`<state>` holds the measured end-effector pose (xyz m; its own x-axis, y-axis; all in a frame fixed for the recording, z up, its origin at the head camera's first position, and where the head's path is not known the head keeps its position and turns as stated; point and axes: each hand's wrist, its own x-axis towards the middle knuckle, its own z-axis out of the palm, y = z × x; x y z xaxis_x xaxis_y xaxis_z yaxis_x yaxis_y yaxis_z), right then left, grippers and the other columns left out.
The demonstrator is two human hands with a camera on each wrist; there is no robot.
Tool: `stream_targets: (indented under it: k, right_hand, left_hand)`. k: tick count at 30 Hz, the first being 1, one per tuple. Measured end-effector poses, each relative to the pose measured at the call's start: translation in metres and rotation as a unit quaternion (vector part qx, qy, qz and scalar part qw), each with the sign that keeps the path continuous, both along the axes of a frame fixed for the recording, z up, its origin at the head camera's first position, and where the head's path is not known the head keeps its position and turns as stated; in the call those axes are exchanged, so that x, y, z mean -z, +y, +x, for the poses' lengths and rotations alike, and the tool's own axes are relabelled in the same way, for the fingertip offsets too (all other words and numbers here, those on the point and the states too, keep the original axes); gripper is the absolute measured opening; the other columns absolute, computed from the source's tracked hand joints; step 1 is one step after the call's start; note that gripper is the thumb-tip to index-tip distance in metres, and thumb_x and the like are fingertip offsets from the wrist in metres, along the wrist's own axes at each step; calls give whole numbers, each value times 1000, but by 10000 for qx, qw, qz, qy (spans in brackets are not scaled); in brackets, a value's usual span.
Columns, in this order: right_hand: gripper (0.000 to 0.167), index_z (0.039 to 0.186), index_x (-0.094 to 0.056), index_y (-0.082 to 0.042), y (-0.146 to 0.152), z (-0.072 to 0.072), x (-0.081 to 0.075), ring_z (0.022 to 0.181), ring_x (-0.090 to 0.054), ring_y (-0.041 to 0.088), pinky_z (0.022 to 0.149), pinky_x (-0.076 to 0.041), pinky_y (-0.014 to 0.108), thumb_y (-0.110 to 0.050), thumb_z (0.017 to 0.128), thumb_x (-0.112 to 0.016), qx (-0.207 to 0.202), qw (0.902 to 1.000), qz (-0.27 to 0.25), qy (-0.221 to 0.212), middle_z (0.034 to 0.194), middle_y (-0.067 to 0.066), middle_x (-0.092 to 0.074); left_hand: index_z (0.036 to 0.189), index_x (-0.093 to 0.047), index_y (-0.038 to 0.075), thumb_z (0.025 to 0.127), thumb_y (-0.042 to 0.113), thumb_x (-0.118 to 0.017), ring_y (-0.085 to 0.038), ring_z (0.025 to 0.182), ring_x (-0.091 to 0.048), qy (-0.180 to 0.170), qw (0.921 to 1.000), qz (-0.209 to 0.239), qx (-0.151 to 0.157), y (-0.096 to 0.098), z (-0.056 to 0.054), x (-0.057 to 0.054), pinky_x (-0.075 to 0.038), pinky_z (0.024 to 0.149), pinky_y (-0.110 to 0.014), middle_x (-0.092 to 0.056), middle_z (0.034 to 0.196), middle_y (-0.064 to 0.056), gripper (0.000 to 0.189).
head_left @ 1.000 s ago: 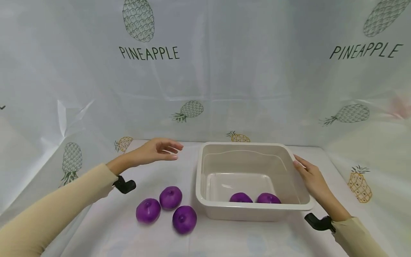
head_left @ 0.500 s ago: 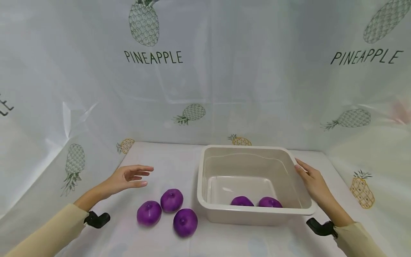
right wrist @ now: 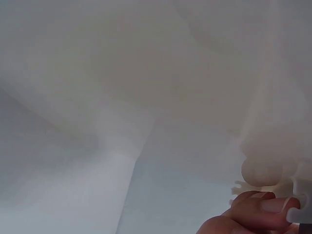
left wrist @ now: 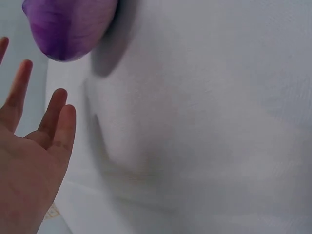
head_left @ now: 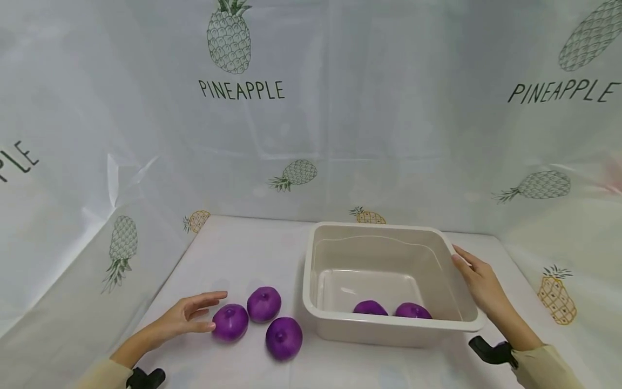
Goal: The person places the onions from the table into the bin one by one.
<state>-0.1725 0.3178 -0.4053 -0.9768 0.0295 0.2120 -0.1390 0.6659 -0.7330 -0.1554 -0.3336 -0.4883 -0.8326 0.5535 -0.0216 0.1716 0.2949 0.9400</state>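
Note:
Three round purple onions lie grouped on the white tabletop: a left one (head_left: pixel 230 322), a back one (head_left: pixel 264 304) and a front one (head_left: pixel 284 338). My left hand (head_left: pixel 182 317) is beside the left onion, fingers spread and thumb tip right at its side. In the left wrist view the palm (left wrist: pixel 29 165) faces up toward an onion (left wrist: pixel 73 27) with streaked skin. My right hand (head_left: pixel 481 282) grips the right rim of a beige plastic basin (head_left: pixel 369 330), thumb at the rim. Fingers (right wrist: pixel 258 212) curl at its edge in the right wrist view. Two more onions (head_left: pixel 413 310) sit inside the basin.
A pale sheet printed with pineapples (head_left: pixel 298 173) hangs behind and along both sides of the table (head_left: pixel 252 248). The basin stands right of the loose onions, near the back edge. A black wrist mount (head_left: pixel 491 351) sits on each forearm.
My left hand has moved down and left from beside the basin to the left onion. The right hand stays on the basin rim. The view has shifted slightly.

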Motion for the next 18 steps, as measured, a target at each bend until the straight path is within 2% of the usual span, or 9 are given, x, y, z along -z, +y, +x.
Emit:
stream_targets:
  k: [2, 4, 7, 9, 11, 14, 18]
  right_hand:
    - [52, 146, -38, 11, 0, -1, 1, 92, -66, 43, 61, -57, 30, -25, 109, -41, -4, 10000, -22, -11, 127, 44, -51]
    - [51, 146, -38, 11, 1, -1, 1, 90, -68, 36, 60, -55, 27, -24, 109, -41, 22, 10000, -4, -5, 127, 43, -52]
    - [51, 146, -38, 11, 1, -2, 2, 91, -67, 34, 60, -53, 23, -24, 109, -42, 11, 10000, -34, -36, 128, 43, -51]
    - [51, 146, -38, 11, 0, -2, 2, 92, -67, 37, 62, -55, 27, -24, 109, -42, 10, 10000, -61, -39, 129, 42, -51]
    - [52, 147, -37, 11, -1, -1, 2, 96, -65, 46, 63, -58, 33, -24, 109, -41, -6, 9999, -100, -62, 129, 43, -50]
    - [52, 147, -37, 10, -1, 0, 2, 97, -64, 49, 64, -60, 41, -25, 109, -40, -1, 9999, -108, -61, 128, 43, -51]
    - [52, 147, -37, 10, -1, 0, 2, 96, -64, 49, 63, -59, 40, -25, 109, -40, 1, 9999, -106, -50, 128, 43, -51]
  left_hand:
    - [149, -39, -5, 94, 4, -67, -6, 135, -43, 60, 9999, 59, 102, 0, 1, 5, -36, 106, -21, -38, 151, -29, 63]
    - [148, -39, -5, 92, 3, -69, -3, 134, -43, 92, 9998, 89, 128, 1, 3, 10, -35, 106, -20, -39, 150, -28, 64]
    - [147, -39, -8, 91, 2, -70, -3, 133, -44, 174, 9995, 223, 153, 3, 4, 16, -36, 107, -20, -39, 149, -31, 65]
    - [147, -39, -7, 91, 2, -71, -3, 132, -45, 200, 9994, 252, 129, 3, 5, 19, -36, 107, -20, -39, 148, -32, 66]
    - [147, -39, -8, 91, 2, -71, -4, 131, -47, 268, 9992, 280, 122, 4, 5, 21, -36, 107, -19, -40, 147, -32, 66]
    - [146, -40, -8, 90, 2, -72, -4, 131, -47, 354, 9988, 302, 135, 4, 3, 25, -36, 106, -18, -43, 147, -30, 65]
    - [145, -42, -8, 89, 0, -72, -4, 133, -45, 397, 9981, 420, 191, 5, 2, 29, -35, 106, -16, -44, 147, -28, 63]
